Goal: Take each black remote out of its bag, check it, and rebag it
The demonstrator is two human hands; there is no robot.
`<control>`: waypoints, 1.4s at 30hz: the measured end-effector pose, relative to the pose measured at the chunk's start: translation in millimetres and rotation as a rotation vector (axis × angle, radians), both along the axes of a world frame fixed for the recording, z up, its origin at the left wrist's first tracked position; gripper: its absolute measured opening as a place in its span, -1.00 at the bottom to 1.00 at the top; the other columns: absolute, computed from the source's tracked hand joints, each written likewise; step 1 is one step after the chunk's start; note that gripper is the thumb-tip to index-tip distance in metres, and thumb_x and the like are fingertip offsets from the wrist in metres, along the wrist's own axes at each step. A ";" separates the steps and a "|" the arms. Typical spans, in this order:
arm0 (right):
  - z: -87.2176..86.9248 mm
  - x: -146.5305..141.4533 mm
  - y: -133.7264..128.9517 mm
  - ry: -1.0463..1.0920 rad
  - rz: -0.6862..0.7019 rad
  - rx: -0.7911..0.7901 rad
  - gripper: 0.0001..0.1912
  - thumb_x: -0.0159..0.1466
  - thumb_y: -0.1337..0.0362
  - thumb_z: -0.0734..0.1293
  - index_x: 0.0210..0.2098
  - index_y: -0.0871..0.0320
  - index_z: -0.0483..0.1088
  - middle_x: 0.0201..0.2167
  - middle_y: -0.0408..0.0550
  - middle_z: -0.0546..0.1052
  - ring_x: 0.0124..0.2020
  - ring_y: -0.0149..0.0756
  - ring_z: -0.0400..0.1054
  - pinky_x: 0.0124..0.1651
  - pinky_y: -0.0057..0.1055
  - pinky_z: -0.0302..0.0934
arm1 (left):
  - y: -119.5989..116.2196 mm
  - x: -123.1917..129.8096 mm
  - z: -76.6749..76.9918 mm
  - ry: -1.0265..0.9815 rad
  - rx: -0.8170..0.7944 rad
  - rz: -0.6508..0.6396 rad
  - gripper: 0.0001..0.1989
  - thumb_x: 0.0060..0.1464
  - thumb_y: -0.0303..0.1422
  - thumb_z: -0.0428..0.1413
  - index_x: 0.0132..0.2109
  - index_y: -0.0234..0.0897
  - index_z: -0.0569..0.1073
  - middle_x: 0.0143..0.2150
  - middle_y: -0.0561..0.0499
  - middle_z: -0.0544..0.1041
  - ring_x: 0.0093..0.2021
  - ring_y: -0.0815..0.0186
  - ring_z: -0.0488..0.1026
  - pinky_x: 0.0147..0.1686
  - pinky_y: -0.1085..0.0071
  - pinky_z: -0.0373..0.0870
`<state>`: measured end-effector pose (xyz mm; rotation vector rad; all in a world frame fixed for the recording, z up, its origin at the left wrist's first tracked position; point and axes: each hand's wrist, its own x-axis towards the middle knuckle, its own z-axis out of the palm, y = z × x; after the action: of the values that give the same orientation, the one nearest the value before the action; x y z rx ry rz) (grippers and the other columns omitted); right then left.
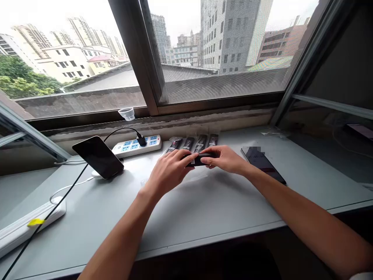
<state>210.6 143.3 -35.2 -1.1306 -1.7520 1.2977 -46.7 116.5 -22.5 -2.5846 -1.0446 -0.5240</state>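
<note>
Head view: the left hand (170, 170) and right hand (223, 158) have their fingers clamped on a black item (198, 159) above the bench (210, 206); just beyond, clear plastic bags (201, 143) each hold a dark object.

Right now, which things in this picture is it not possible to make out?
All in the head view:
- Dark object: its ends, covered by the left hand and right hand.
- Bagged items: label print too small; some near ends behind the hands.
- Flat phone: part of its screen, pixelated.
- Left power strip: far part, cut by the left edge.
</note>
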 end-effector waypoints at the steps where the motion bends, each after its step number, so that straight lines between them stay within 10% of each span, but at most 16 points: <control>1: -0.5 0.6 -0.1 -0.063 -0.024 0.059 -0.51 0.21 -0.09 0.54 -0.02 0.11 0.65 -0.33 -0.07 0.63 -0.32 -0.26 0.48 -0.22 -0.33 0.38 | 0.1 -0.9 -0.3 0.003 -0.008 0.016 -0.59 0.41 -0.24 0.12 0.33 -0.12 0.43 0.17 -0.09 0.57 0.01 0.09 0.56 -0.09 0.16 0.52; 8: -4.1 15.6 11.1 -0.150 -0.131 0.236 -0.48 0.19 -0.13 0.54 -0.02 0.08 0.66 -0.43 -0.09 0.64 -0.40 -0.20 0.51 -0.31 -0.30 0.34 | 4.7 -15.9 1.1 0.009 -0.058 0.161 -0.56 0.40 -0.19 0.13 0.32 -0.21 0.45 0.17 -0.13 0.58 -0.04 0.01 0.60 -0.09 0.13 0.53; 13: -8.2 24.5 19.4 0.073 -0.081 0.281 -0.68 0.27 -0.01 0.51 -0.15 0.08 0.71 0.05 0.09 0.65 0.15 0.04 0.52 0.08 -0.16 0.47 | 11.6 -35.3 5.4 -0.072 -0.103 0.220 -0.56 0.36 -0.24 0.16 0.31 -0.20 0.45 0.20 -0.12 0.56 0.01 -0.01 0.59 -0.05 0.11 0.53; 16: -12.9 22.6 20.0 0.070 -0.029 0.292 -0.72 0.25 0.05 0.53 -0.15 0.08 0.71 0.23 0.07 0.54 0.11 0.00 0.56 0.14 -0.09 0.49 | 13.3 -40.4 6.4 -0.117 -0.141 0.215 -0.59 0.35 -0.26 0.15 0.29 -0.18 0.44 0.20 -0.10 0.55 0.02 0.00 0.58 -0.05 0.10 0.53; 42: -11.5 19.6 18.6 -0.008 -0.079 0.499 -0.42 0.27 0.13 0.51 0.26 -0.05 0.45 0.18 -0.01 0.57 0.12 -0.05 0.49 0.08 -0.13 0.48 | 13.7 -38.4 6.1 -0.192 -0.162 0.155 -0.63 0.33 -0.23 0.15 0.23 -0.15 0.45 0.16 -0.12 0.56 0.04 0.03 0.57 -0.02 0.15 0.50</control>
<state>230.2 161.9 -46.7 -0.9030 -1.8740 0.7441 -85.1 130.2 -16.4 -2.6003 -1.3917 -0.6845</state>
